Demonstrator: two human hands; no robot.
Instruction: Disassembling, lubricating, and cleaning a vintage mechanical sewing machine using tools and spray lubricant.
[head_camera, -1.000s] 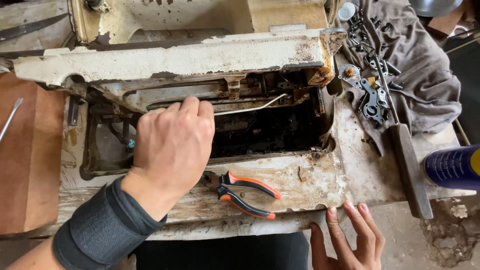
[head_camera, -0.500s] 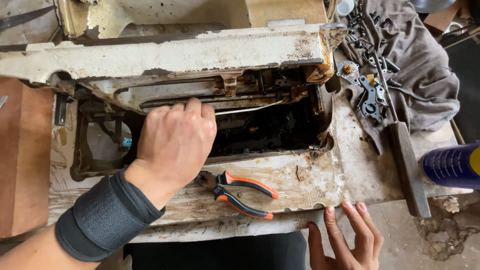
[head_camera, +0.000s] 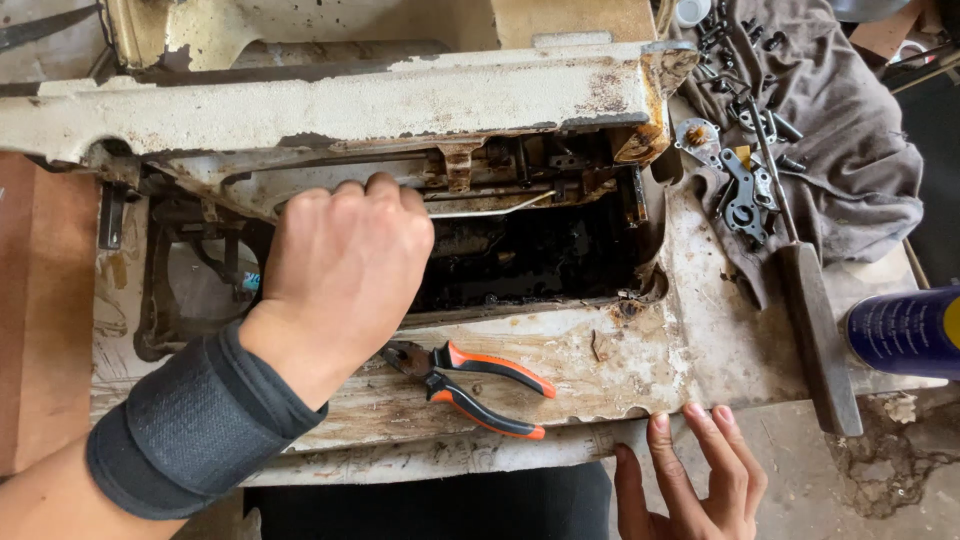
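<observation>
Clearly the left hand (head_camera: 345, 270) is working inside the opened underside of an old, rust-stained sewing machine (head_camera: 330, 105), fingers curled down over the edge of the dark cavity (head_camera: 530, 255); whether those fingers are pinched on a part or merely pressing cannot be told, since the knuckles hide the tips. A thin pale rod (head_camera: 490, 208) runs out from the hand toward three o'clock, so the hand seems to be at that rod's near end. The right hand (head_camera: 695, 480), at about five o'clock from the left, lies flat with fingers spread and slightly apart on the front lip of the machine bed (head_camera: 640, 355), holding nothing. To do this well, I judge the steadying hand should press firmly while the left moves the rod straight along its length, not bending it. Orange-handled pliers (head_camera: 470, 385) lie just below the left wrist, within easy reach. At two o'clock, loose metal parts (head_camera: 745, 195) rest on a grey cloth (head_camera: 860, 170), beside a long wooden-handled tool (head_camera: 815, 330) and a blue can (head_camera: 905, 330).
</observation>
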